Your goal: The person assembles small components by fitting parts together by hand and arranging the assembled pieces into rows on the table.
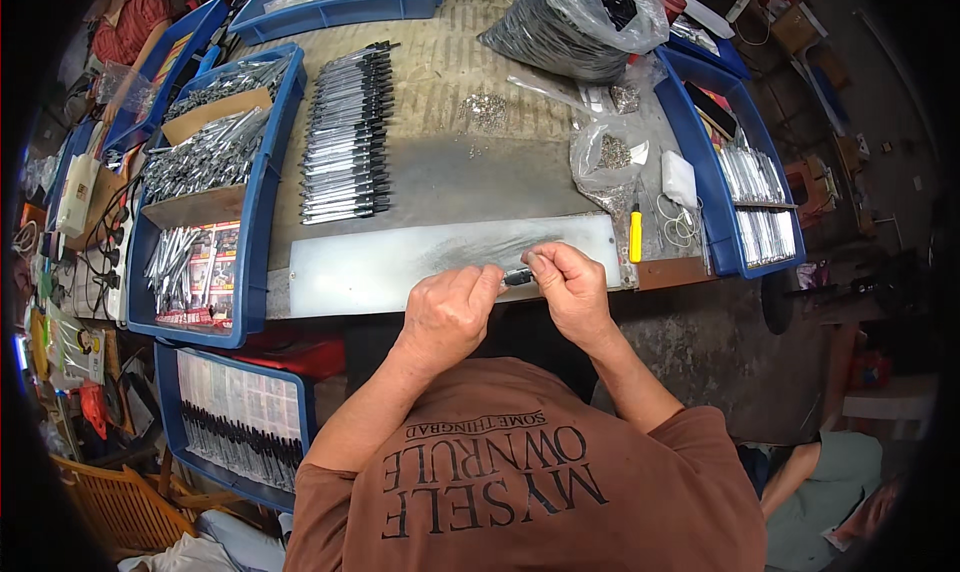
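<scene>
Over the near edge of the table, my two hands meet in front of my chest, both with closed fingers. A small black piece with a light tip (517, 278) spans the gap between them. My left hand (447, 317) pinches its left end, and my right hand (572, 290) grips the right end. Most of the piece is hidden by fingers, so its full shape cannot be told. Under the hands lies a long white board (365, 262) with grey smudges. Beyond it, a neat row of slim silver-and-black pen-like pieces (347, 137) stretches away.
Left stands a blue tray of silver parts (262, 222); below it, another blue tray (308, 402) holds black-tipped pieces. A yellow-handled screwdriver (635, 237), a bag of small parts (600, 177) and a blue tray (728, 257) are right. A large plastic bag (565, 37) stands at the back.
</scene>
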### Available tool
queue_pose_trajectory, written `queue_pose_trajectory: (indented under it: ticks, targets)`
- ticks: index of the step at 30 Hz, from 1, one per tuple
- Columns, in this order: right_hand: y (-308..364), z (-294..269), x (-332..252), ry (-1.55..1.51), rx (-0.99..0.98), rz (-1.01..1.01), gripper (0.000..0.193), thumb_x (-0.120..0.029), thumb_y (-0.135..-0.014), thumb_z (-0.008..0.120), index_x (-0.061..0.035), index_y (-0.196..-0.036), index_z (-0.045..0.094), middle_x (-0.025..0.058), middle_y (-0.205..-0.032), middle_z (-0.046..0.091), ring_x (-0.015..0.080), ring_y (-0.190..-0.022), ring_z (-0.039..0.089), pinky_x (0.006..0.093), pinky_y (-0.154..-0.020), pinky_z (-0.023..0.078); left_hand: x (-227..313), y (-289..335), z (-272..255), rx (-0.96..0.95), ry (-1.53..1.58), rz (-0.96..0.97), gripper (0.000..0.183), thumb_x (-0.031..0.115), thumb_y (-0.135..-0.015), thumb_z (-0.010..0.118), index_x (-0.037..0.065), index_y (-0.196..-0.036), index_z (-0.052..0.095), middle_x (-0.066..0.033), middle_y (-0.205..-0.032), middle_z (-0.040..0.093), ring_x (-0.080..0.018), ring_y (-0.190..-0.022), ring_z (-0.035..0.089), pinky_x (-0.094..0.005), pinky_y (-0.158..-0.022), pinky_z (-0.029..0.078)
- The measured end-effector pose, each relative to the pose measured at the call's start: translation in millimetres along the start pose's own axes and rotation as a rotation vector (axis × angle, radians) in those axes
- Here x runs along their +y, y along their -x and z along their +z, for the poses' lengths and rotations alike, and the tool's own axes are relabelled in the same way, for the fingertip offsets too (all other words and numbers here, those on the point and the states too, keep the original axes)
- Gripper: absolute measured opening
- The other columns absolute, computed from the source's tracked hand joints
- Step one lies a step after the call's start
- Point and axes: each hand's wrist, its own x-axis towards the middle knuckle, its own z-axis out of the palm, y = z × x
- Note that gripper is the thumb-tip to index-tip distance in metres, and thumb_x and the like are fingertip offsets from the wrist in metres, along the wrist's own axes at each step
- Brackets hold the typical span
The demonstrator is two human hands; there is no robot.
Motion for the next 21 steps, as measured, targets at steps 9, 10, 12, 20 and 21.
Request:
queue_pose_trajectory:
  ticks: [9,10,12,20,21]
  targets:
    - [1.3,4.5,-3.0,0.293,0.047,-0.35,0.006,-0.002,-0.08,0.058,0.0028,-0.083,0.057,0.0151,-0.073,0.059,0.0289,-0.063,0.057,0.0335,-0.055,0.046,0.1,7.2,6.3,-0.008,0.026,0.022,0.016,0.009,-0.072,0.061,0.003,-0.085,0.053,-0.0038,-0.059,0.046,-0.0177,-0.049,0.052,-0.0303,-0.043,0.043]
    - [1.7,4.3,-4.0,0.296,0.045,-0.369,0.006,-0.001,-0.08,0.058,0.003,-0.083,0.057,0.0148,-0.072,0.059,0.0294,-0.062,0.057,0.0341,-0.055,0.046,1.0,7.4,5.9,-0.006,0.039,0.009,0.016,0.009,-0.072,0.061,0.003,-0.085,0.053,-0.0039,-0.059,0.046,-0.0178,-0.049,0.052,-0.0304,-0.043,0.043]
    - [2.1,3.9,-3.7,0.299,0.043,-0.386,0.005,-0.001,-0.079,0.057,0.0031,-0.083,0.057,0.0146,-0.071,0.059,0.0299,-0.062,0.057,0.0347,-0.055,0.046,1.2,8.4,6.2,-0.005,0.053,-0.005,0.017,0.009,-0.072,0.061,0.003,-0.085,0.053,-0.004,-0.059,0.046,-0.0179,-0.049,0.052,-0.0304,-0.043,0.043]
    - [-8.6,-23.1,-7.9,0.241,-0.279,-0.44,0.016,-0.002,-0.076,0.061,0.0026,-0.092,0.059,0.0102,-0.071,0.057,0.0179,-0.063,0.055,0.0284,-0.055,0.042,-0.6,7.3,0.7,-0.026,0.077,-0.002,0.014,0.01,-0.072,0.061,0.004,-0.084,0.053,-0.0041,-0.058,0.045,-0.0186,-0.049,0.051,-0.0312,-0.043,0.042]
    - [-8.1,-25.4,-12.9,0.267,-0.334,-0.371,0.023,-0.004,-0.073,0.064,0.0018,-0.095,0.059,0.0091,-0.07,0.056,0.0192,-0.062,0.055,0.0294,-0.055,0.042,-0.9,7.6,0.6,-0.028,0.077,-0.005,0.014,0.01,-0.072,0.061,0.004,-0.084,0.053,-0.0041,-0.058,0.045,-0.0186,-0.049,0.051,-0.0312,-0.043,0.042]
